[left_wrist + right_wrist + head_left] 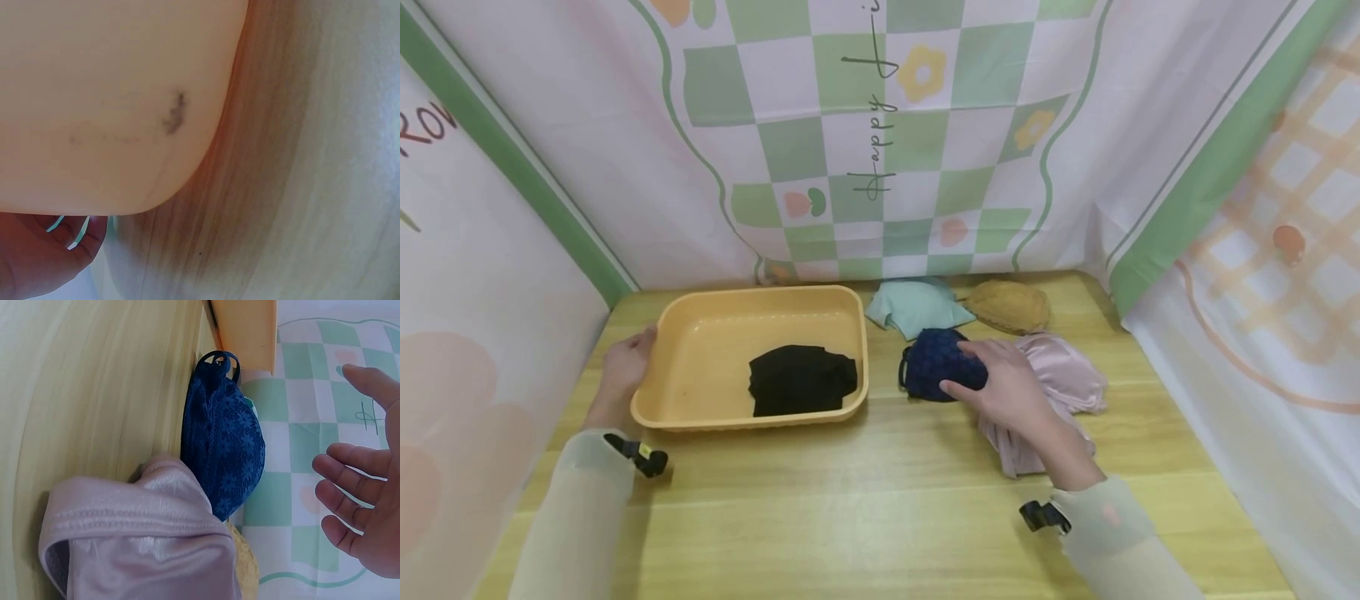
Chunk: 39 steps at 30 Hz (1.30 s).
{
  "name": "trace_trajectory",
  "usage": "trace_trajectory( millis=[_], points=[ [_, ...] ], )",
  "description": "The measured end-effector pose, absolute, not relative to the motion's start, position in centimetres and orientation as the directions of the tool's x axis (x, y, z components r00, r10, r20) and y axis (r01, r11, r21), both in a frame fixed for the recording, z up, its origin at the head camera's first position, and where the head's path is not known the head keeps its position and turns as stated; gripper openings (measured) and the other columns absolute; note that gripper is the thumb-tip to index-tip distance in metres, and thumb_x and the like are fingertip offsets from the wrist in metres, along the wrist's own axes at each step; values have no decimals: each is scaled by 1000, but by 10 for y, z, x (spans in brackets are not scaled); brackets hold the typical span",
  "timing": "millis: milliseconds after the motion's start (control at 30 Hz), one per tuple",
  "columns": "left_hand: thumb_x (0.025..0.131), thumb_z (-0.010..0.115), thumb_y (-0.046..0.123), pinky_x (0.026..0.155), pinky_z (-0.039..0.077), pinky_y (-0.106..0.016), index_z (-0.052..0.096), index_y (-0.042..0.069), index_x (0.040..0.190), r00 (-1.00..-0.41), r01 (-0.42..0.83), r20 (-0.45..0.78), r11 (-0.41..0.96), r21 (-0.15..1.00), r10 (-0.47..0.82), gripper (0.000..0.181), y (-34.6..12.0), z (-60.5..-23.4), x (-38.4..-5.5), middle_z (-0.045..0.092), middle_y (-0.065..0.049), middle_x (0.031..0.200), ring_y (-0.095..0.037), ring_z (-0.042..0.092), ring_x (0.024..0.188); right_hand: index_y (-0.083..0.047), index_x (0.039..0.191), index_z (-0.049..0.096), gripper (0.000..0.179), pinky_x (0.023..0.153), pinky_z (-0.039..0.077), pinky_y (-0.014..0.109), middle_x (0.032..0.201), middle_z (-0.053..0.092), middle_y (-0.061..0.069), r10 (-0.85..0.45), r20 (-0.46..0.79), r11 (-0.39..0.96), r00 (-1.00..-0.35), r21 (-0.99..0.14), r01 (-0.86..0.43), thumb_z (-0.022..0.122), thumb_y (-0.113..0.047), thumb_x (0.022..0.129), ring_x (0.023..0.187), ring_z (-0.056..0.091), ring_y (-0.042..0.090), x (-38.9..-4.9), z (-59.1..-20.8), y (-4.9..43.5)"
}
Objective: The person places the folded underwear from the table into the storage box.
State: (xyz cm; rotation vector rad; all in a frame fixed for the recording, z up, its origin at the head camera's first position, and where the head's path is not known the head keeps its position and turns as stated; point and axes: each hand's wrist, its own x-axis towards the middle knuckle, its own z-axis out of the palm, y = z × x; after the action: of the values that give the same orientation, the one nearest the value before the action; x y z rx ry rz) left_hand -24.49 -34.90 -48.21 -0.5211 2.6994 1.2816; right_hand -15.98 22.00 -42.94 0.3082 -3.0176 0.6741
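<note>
Left hand (624,365) touches yellow tray (700,367); whether it grips, cannot tell. Right hand (1011,392) hovers, thumb and fingers wide apart, over navy lace garment (932,358), pink satin garment (1069,372) beneath its wrist.

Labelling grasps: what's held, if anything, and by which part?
The left hand holds the tray by its left edge, as the head view shows it. The right hand holds nothing.
</note>
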Motion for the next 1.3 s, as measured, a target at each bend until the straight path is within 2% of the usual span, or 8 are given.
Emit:
trace_trajectory(
  millis=[400, 633, 900, 1133, 1300],
  points=[
    [99, 20, 69, 114, 35, -60, 35, 1, 152, -936, -349, -244, 571, 743, -254, 87, -346, -478, -242, 41, -34, 150, -50, 42, 135, -12, 144, 52, 80, 115, 33, 61, 145, 54, 14, -174, 77, 890, -982, -415, -190, 63, -67, 87, 138, 44, 41, -155, -429, 228],
    [100, 20, 67, 115, 34, -60, 33, 0, 153, -935, -351, -244, 570, 743, -257, 86, -347, -478, -243, 38, -35, 151, -51, 40, 137, -9, 143, 52, 77, 115, 33, 59, 140, 58, 14, -193, 99, 888, -976, -406, -217, 65, -62, 89, 134, 49, 38, -153, -428, 231],
    [100, 19, 67, 113, 36, -60, 33, 0, 153, -936, -349, -245, 580, 736, -252, 86, -348, -481, -244, 40, -35, 149, -50, 43, 133, -10, 144, 52, 81, 115, 32, 60, 140, 58, 14, -183, 83, 894, -980, -401, -201, 61, -68, 88, 135, 46, 39, -147, -431, 239],
    [101, 20, 65, 113, 37, -60, 34, -1, 152, -940, -339, -235, 589, 733, -249, 84, -348, -481, -246, 41, -36, 147, -50, 44, 132, -9, 139, 56, 65, 113, 34, 58, 138, 60, 16, -194, 136, 884, -972, -406, -233, 68, -50, 91, 133, 49, 40, -144, -436, 249],
    [102, 20, 62, 114, 35, -60, 33, -3, 151, -942, -333, -226, 609, 720, -249, 83, -350, -481, -247, 39, -37, 148, -52, 42, 134, -6, 137, 57, 61, 111, 37, 57, 136, 62, 17, -196, 170, 880, -966, -405, -250, 71, -42, 90, 130, 51, 40, -139, -439, 257]
  ],
)
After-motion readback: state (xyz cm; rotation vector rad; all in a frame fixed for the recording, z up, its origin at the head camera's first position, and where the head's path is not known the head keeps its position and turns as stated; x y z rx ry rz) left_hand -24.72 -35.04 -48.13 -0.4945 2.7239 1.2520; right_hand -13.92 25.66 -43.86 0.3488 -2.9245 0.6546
